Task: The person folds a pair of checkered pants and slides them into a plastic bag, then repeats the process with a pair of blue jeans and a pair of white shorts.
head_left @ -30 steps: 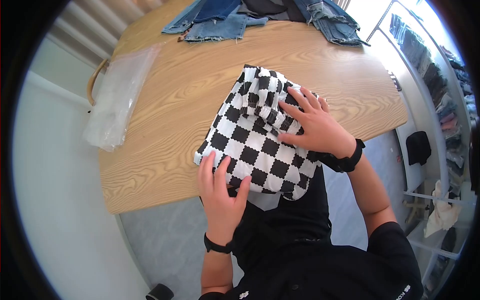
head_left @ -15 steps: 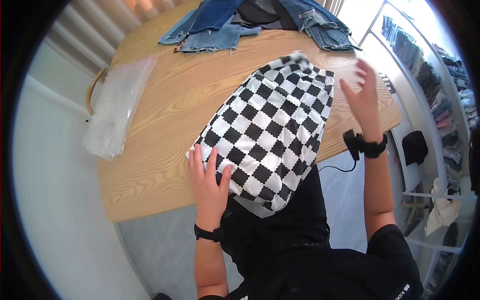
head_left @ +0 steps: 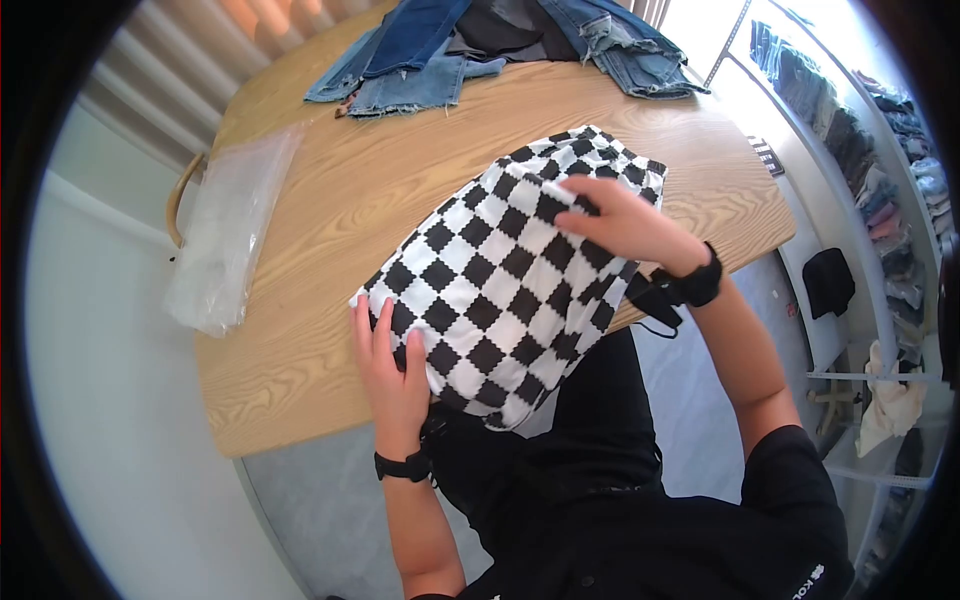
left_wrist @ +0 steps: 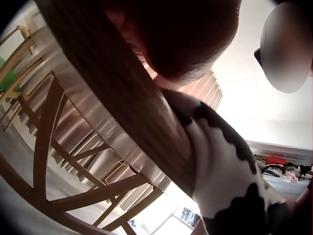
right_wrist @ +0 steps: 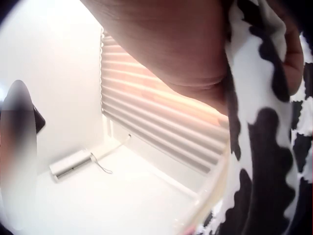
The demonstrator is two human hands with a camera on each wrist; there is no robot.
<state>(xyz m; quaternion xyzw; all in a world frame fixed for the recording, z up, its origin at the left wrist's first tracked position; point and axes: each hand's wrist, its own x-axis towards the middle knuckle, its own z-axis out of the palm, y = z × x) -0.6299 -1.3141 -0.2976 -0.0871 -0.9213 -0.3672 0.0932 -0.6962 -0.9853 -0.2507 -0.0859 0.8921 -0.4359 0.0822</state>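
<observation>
A black-and-white checked garment (head_left: 485, 290) lies spread at the table's front edge, its gathered end toward the upper right, its lower part hanging over the edge. The left hand (head_left: 393, 385) rests on its lower left corner with fingers extended. Over the upper right part is the right hand (head_left: 635, 228), fingers bent at the cloth. In the right wrist view, fingers (right_wrist: 293, 63) curl round a fold of the checked cloth (right_wrist: 266, 142). The left wrist view has the hand (left_wrist: 190, 44) above the table edge, close to the cloth (left_wrist: 220, 166); its fingertips are hidden there.
Folded jeans (head_left: 420, 85) and dark clothing (head_left: 510, 30) lie along the table's far side. A clear plastic bag (head_left: 230, 235) is at the left edge, beside a wooden chair back (head_left: 178, 205). Shelves of clothes (head_left: 875, 190) stand at the right.
The garment's folded-over gathered end was opened out toward the upper right. The right hand lifted away to the right, then came back onto the cloth. The left hand stayed at the lower left corner.
</observation>
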